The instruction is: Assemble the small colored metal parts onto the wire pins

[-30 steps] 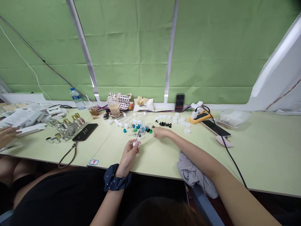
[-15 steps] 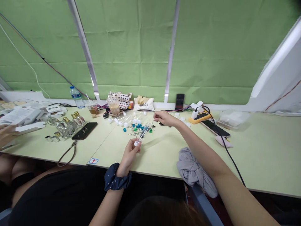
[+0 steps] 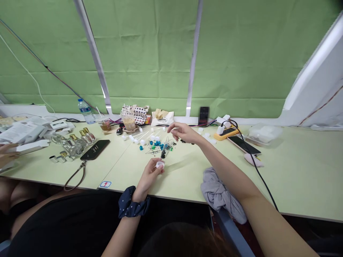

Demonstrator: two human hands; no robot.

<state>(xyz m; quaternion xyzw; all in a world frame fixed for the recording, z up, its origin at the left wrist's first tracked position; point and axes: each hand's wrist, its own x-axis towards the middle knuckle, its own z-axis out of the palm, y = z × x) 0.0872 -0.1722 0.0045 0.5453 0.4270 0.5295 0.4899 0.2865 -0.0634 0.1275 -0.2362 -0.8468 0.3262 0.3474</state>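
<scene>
My left hand (image 3: 150, 173) is closed on a small white cap (image 3: 160, 164), held at the fingertips with its hollow side showing. Just above it stands a clear tube (image 3: 166, 148) with small black pieces at its lower end. Whether my left fingers also grip the tube I cannot tell. My right hand (image 3: 183, 132) hovers by the tube's upper end, fingers bent and apart, with nothing plainly in them. Around the tube lie blue and green beads (image 3: 158, 145) mixed with thin wire-like pieces. White caps with thin stems (image 3: 136, 137) lie further left.
Glass bottles (image 3: 71, 146) and a phone (image 3: 95, 150) lie to the left, where another person's hand (image 3: 6, 151) touches white boxes. Iced drink cups (image 3: 128, 123) stand behind. A yellow power strip (image 3: 226, 132), a second phone (image 3: 243, 145) and a grey cloth (image 3: 221, 191) are on the right.
My right hand has moved slightly left, nearer the tube's top, and its fingers have spread. The tube is more upright and higher, and the white cap now shows apart from it.
</scene>
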